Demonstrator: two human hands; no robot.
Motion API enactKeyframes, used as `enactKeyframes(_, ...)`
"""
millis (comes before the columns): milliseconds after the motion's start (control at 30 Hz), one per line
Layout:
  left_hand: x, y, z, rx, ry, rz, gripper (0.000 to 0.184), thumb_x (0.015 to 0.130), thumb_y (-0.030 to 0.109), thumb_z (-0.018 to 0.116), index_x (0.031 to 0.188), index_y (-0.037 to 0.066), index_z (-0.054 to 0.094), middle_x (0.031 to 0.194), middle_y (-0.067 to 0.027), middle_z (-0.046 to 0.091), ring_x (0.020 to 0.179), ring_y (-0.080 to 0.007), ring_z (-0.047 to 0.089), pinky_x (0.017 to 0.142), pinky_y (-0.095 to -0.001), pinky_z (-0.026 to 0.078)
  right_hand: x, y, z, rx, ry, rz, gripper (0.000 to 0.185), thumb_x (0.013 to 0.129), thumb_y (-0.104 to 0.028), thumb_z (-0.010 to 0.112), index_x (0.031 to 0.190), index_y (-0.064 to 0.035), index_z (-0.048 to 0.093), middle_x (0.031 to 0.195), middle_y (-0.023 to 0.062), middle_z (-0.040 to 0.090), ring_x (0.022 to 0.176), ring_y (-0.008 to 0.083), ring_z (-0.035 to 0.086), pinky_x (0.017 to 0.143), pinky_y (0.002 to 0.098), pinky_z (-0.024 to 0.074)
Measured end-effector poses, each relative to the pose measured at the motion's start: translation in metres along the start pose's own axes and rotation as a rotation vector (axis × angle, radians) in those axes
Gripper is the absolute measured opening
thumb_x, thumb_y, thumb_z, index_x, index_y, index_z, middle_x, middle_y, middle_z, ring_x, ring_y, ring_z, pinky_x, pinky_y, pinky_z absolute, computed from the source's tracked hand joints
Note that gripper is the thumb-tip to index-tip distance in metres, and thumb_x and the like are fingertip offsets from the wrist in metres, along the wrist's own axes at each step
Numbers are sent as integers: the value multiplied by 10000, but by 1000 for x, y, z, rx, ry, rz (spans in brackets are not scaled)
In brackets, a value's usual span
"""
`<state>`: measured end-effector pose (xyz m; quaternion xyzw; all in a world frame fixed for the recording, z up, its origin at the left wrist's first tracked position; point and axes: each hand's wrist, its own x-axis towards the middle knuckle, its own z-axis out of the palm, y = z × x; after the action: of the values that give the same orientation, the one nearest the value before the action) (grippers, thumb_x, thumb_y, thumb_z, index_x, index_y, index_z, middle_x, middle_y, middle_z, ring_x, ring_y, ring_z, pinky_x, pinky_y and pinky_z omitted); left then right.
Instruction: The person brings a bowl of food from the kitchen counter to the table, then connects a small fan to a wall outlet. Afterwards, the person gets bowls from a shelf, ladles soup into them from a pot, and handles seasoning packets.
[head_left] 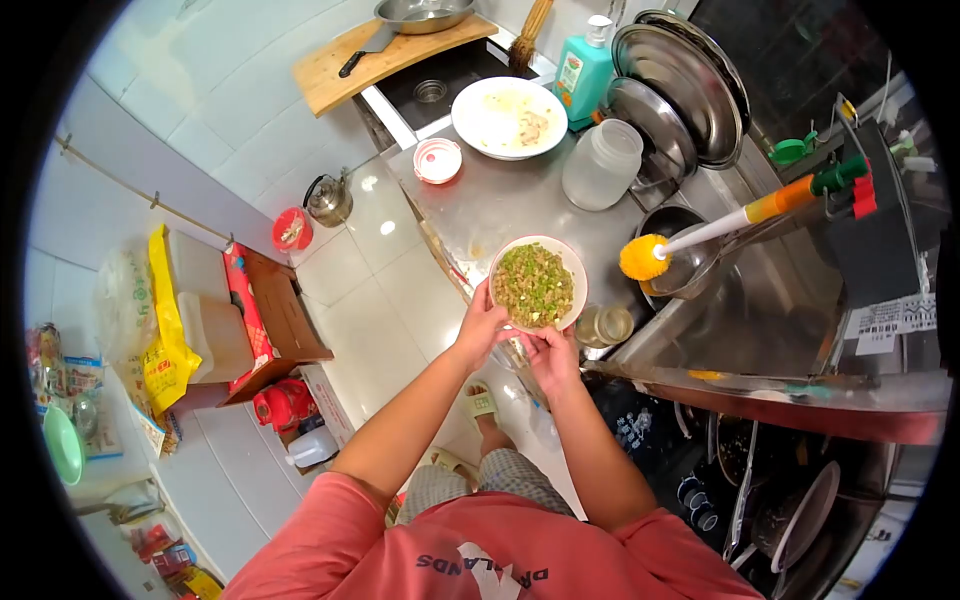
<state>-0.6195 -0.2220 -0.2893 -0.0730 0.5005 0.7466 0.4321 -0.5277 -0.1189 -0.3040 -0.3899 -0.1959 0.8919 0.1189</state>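
Head view: my left hand [482, 326] and right hand [552, 360] grasp a round white bowl [579, 290] of chopped green-brown food [534, 280]. Chopping looks finished; whether mixing remains, cannot tell.

Straight ahead of the bowl [538, 284] there's a lane over the steel counter [458, 215], running between the small tub [437, 161] and the cloudy jar [602, 165], and the big plate [508, 118] blocks its far end. Tighter on the right: a glass jar [604, 326] just beside the bowl, the yellow brush [645, 258] jutting in, soap bottle [583, 78] and metal lids [685, 85] crowding behind the cloudy jar.
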Motion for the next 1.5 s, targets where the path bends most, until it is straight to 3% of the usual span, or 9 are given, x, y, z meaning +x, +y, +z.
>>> enactKeyframes(100, -18, 4, -5, -18, 44, 28, 652, 749, -4, 460, 1336, 153, 225, 1254, -73, 404, 1088, -226, 500, 825, -384, 488, -16, 1, 12, -118, 44, -68, 615, 723, 62, 504, 1266, -181, 350, 1176, 76, 483, 1032, 229, 514, 850, 367, 461)
enactKeyframes(267, -98, 37, -31, -157, 163, 207, 668, 724, -50, 445, 1320, 143, 214, 1222, -87, 426, 1058, -237, 518, 840, -410, 497, -47, 16, 55, -168, -381, -29, 639, 663, 96, 505, 1245, -53, 288, 1240, 113, 400, 1132, 229, 436, 935, 363, 393)
enactKeyframes(400, -190, 56, -67, -239, 276, 357, 664, 753, -12, 506, 1317, 153, 194, 1263, -72, 389, 1105, -217, 476, 840, -373, 486, -86, 58, 98, -256, -572, 194, 732, 663, 110, 504, 1334, -69, 271, 1304, 119, 399, 1205, 267, 399, 999, 401, 340)
enactKeyframes(567, -326, 37, -122, -197, 423, 626, 778, 757, 57, 613, 1354, 133, 119, 1335, -102, 299, 1249, -240, 318, 988, -379, 346, -164, 143, 127, -366, -794, 480, 776, 619, 38, 567, 1331, -45, 270, 1286, 130, 416, 1203, 299, 401, 1028, 457, 301)
enactKeyframes(700, -435, -6, -148, -540, 468, 887, 852, 718, 38, 666, 1358, 125, 111, 1364, -93, 266, 1285, -234, 259, 1046, -356, 251, -240, 215, 138, -493, -973, 796, 797, 613, -10, 596, 1334, -6, 257, 1316, 155, 395, 1227, 303, 381, 1040, 451, 290)
enactKeyframes(933, -561, -105, -126, -657, 1116, 1308, 838, 690, -39, 643, 1347, 147, 157, 1335, -61, 315, 1241, -197, 340, 1012, -365, 320, -345, 331, 135, -810, -1280, 1372, 784, 632, -13, 637, 1323, -20, 267, 1272, 127, 423, 1191, 260, 417, 998, 390, 347)
enactKeyframes(1167, -654, -188, -52, -831, 1480, 1502, 836, 705, 26, 659, 1362, 158, 159, 1335, -48, 309, 1238, -205, 338, 1016, -383, 307, -479, 380, 75, -1124, -1602, 1668, 821, 637, -114, 678, 1330, -15, 250, 1309, 139, 376, 1203, 281, 403, 997, 423, 360)
enactKeyframes(1367, -727, -268, 0, -941, 1738, 1584, 936, 687, 103, 721, 1396, 131, 111, 1352, -47, 303, 1237, -200, 344, 1010, -364, 321, -596, 400, -4, -1199, -1541, 2029, 813, 644, -11, 641, 1344, -28, 229, 1284, 119, 401, 1188, 254, 415, 976, 381, 373)
enactKeyframes(1500, -783, -354, 22, -919, 1823, 1553, 997, 662, 120, 750, 1409, 122, 90, 1359, -53, 310, 1235, -194, 355, 1004, -351, 335, -669, 410, -72, -1251, -1568, 2076, 798, 646, -21, 638, 1337, -25, 240, 1275, 118, 409, 1178, 249, 426, 974, 373, 375)
